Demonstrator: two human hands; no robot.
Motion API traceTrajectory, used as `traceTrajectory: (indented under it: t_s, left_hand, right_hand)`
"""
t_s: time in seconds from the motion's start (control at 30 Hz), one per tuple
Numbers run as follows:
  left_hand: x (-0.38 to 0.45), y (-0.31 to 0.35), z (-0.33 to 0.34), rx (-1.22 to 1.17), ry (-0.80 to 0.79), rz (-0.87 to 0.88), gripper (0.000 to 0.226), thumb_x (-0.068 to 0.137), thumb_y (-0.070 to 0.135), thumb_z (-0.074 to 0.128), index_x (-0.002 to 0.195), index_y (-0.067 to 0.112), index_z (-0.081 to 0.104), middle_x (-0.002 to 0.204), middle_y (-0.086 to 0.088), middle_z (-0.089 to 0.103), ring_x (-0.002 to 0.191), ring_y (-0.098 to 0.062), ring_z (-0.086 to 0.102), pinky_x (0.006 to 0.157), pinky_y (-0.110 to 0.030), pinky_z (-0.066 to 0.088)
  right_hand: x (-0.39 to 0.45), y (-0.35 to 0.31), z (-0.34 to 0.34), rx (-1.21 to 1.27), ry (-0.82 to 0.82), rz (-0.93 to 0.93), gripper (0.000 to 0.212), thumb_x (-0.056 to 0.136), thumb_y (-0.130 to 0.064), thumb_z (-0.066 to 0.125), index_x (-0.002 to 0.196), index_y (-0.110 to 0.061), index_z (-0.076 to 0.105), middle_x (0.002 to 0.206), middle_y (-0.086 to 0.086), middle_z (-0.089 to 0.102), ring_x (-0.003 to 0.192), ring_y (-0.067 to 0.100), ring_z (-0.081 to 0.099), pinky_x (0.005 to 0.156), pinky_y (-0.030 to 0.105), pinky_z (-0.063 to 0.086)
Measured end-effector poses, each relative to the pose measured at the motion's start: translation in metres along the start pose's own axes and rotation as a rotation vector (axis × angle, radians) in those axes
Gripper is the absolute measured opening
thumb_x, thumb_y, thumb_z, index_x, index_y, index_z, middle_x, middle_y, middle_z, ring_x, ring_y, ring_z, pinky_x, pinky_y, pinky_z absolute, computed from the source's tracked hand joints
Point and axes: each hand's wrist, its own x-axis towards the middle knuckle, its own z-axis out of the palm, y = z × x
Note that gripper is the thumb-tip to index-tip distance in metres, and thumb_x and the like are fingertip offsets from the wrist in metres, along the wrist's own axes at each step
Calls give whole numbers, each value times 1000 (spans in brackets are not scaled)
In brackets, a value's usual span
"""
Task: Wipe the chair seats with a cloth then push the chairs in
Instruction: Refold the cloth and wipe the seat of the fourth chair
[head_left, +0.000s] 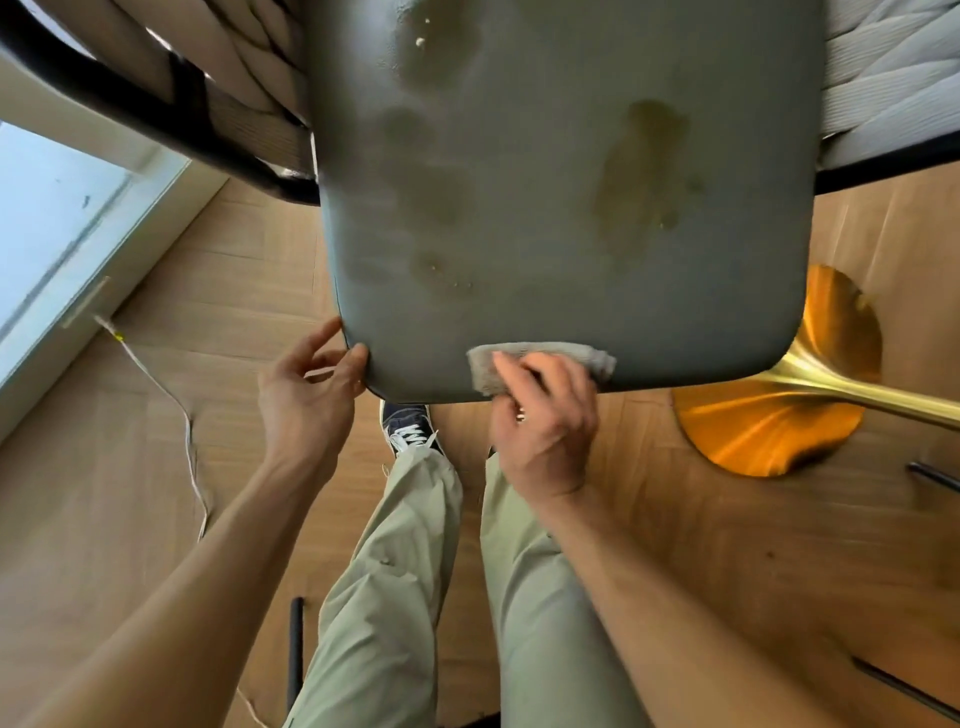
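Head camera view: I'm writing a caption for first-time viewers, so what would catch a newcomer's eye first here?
The grey-green chair seat fills the upper middle, marked with yellowish stains towards its right. At its near edge the right hand holds a grey cloth, while the left hand touches the near left corner. A shiny gold pedestal base glows on the wooden floor at right.

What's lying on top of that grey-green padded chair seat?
Yellowish-brown stains and pale crumbs mark the grey-green padded chair seat. At its near edge the right hand holds a folded grey cloth; whatever lies beneath the cloth is hidden.
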Motion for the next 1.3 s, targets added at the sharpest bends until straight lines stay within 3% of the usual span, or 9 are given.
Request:
traceTrajectory:
  t_s: [0.07,0.2,0.3,0.47,0.6,0.83,0.93,1.03,1.3]
  left_hand:
    - [1,4,0,-116,-32,-52,22,92,15,63,108,30,65,76,-2,60,72,-9,65,69,-21,56]
    - [-1,10,-3,-202,-31,-109,20,98,27,53,89,27,71,64,10,64,63,-2,60,57,-18,50]
    - [-4,10,-6,-249,-42,-130,22,99,31,49,99,26,71,69,8,70,72,-5,67,59,-18,51]
    - [-8,12,0,-306,-41,-149,18,97,23,56,106,14,67,85,-1,72,81,-13,69,66,-21,56]
    - [-9,10,4,-277,-18,-128,36,91,18,65,124,6,60,103,-10,70,85,-11,71,75,-24,58]
    - [-8,6,4,-232,-16,-58,38,90,14,66,127,19,61,85,-4,68,94,-17,70,82,-29,58]
    - [-3,2,4,-191,-24,-42,36,90,14,66,125,20,63,83,-6,67,91,-19,70,83,-31,57]
    - [3,-4,2,-121,-20,-4,32,88,14,68,118,25,65,79,0,67,85,-19,66,83,-32,53]
    - [6,2,0,-10,-7,14,31,87,15,69,116,23,67,93,0,66,80,-9,65,81,-25,52]
  right_hand:
    - [-5,-38,21,40,-40,-25,29,75,-7,59,98,-15,75,86,5,64,87,27,55,73,36,45]
    - [-10,-99,55,56,-127,-62,20,87,-14,59,100,-18,73,89,2,64,86,25,57,70,37,43]
    - [-6,-105,61,12,-169,-100,18,86,-13,61,99,-16,71,91,3,63,87,25,56,71,38,42]
    - [5,-59,27,-70,-140,-82,28,79,-9,53,99,-14,72,93,7,63,88,29,57,75,39,42]
    - [15,20,-17,-185,-46,5,36,72,-3,55,103,-12,72,100,9,65,95,30,59,82,40,44]
    - [42,140,-93,-367,24,189,37,77,-1,50,109,-3,67,109,18,64,104,37,57,95,43,44]
    - [53,168,-114,-356,74,311,37,80,-1,49,112,-4,66,112,15,63,107,33,56,95,33,42]
    - [56,170,-115,-324,111,366,36,82,2,50,114,-3,66,113,15,62,108,30,54,93,31,41]
    - [34,83,-47,-229,32,43,34,78,-5,56,110,-6,68,102,13,64,98,32,56,89,41,43]
